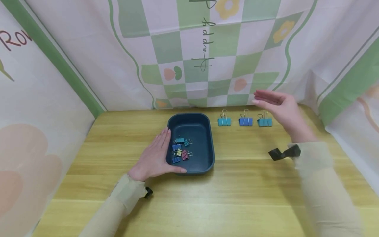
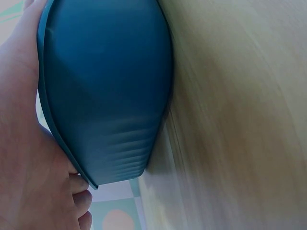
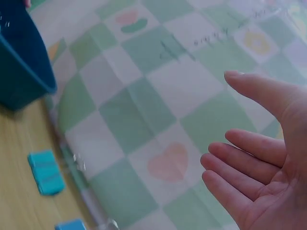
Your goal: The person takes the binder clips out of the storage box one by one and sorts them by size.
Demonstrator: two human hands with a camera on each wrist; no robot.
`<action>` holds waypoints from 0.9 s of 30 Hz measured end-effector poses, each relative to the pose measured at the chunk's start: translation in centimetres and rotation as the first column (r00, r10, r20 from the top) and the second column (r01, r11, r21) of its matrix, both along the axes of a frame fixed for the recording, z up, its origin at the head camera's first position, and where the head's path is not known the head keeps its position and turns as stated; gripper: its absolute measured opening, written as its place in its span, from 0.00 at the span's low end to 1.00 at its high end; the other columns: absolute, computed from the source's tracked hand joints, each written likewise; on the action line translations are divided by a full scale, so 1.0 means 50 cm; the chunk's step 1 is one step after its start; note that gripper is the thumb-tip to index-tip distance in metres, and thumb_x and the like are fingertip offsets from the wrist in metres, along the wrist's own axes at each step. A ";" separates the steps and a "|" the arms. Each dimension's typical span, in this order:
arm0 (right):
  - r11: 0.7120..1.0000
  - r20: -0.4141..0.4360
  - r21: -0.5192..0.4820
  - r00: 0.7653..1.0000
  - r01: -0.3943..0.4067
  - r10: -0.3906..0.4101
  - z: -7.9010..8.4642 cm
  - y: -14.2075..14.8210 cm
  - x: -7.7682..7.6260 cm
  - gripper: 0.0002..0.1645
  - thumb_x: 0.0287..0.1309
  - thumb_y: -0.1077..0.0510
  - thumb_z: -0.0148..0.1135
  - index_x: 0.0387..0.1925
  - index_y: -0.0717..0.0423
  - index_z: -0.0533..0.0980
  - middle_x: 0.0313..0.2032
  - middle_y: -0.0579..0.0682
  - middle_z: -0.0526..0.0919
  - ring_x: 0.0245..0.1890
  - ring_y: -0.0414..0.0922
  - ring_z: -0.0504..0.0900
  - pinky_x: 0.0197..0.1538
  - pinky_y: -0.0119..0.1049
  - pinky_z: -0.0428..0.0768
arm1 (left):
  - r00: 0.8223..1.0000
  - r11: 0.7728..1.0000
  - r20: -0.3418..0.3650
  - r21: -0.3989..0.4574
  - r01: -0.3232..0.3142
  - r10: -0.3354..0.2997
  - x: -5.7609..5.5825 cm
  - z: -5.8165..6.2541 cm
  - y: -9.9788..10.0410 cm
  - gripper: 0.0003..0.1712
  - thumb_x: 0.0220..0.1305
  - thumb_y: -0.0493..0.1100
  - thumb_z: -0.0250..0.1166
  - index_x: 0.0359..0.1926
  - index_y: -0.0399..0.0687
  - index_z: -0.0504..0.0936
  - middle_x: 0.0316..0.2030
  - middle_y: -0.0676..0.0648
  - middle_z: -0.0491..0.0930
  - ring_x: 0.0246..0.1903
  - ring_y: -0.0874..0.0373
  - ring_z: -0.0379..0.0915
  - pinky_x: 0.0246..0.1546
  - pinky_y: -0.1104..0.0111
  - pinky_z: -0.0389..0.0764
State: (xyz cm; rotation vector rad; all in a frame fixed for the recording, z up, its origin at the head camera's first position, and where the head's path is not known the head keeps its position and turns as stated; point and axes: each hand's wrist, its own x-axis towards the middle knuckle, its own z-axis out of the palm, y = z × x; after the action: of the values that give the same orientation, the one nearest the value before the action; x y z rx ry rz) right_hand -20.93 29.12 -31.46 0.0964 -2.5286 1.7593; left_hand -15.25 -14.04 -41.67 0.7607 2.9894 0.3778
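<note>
In the head view my left hand (image 1: 155, 154) rests along the left rim of a dark blue tray (image 1: 201, 168), fingers straight on the long side and thumb at the near edge. Several small binder clips lie in the tray's left half, among them a teal clip (image 1: 179, 140), a yellow clip (image 1: 179, 152) and a dark pink clip (image 1: 185, 155). My right hand (image 1: 284, 108) is raised with nothing in it, fingers extended and thumb apart. Nearest to it stands a teal binder clip (image 1: 265, 122), third in a row with a blue clip (image 1: 245, 122) and another teal clip (image 1: 224, 121).
The wooden table (image 1: 231, 204) meets a checked green and white curtain (image 1: 220, 87) just behind the row of clips. Cloth panels also border both sides. A black strap end (image 1: 281, 153) sticks out from the right wrist.
</note>
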 end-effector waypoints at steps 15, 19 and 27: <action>0.985 0.020 0.013 0.985 -0.174 0.174 -0.036 -0.154 0.005 0.39 0.58 0.42 0.75 0.67 0.51 0.76 0.62 0.47 0.80 0.62 0.47 0.78 0.58 0.29 0.77 | 1.000 1.000 0.011 0.003 -0.001 0.001 0.000 0.002 0.000 0.86 0.38 0.95 0.50 0.81 0.38 0.38 0.80 0.42 0.33 0.78 0.54 0.29 0.76 0.61 0.41; 0.975 0.035 -0.004 0.974 -0.224 0.224 -0.050 -0.188 0.007 0.37 0.58 0.46 0.76 0.67 0.53 0.76 0.62 0.51 0.80 0.62 0.48 0.78 0.60 0.35 0.78 | 1.000 1.000 0.007 0.006 -0.003 0.003 -0.001 0.000 -0.001 0.86 0.37 0.95 0.51 0.81 0.38 0.38 0.80 0.42 0.33 0.78 0.54 0.28 0.76 0.60 0.42; 0.939 0.040 0.002 0.939 -0.343 0.343 -0.089 -0.247 0.008 0.40 0.56 0.45 0.78 0.66 0.56 0.76 0.63 0.53 0.79 0.64 0.53 0.76 0.62 0.39 0.77 | 1.000 1.000 0.012 0.009 -0.006 0.006 -0.001 0.000 -0.001 0.86 0.38 0.95 0.50 0.81 0.39 0.37 0.81 0.43 0.33 0.78 0.54 0.28 0.75 0.60 0.42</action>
State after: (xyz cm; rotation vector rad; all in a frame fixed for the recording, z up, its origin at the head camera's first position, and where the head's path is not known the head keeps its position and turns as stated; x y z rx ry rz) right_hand -20.53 16.75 -35.91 0.5406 -2.6784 1.8759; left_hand -15.31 -14.10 -41.64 0.7469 2.9815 0.3943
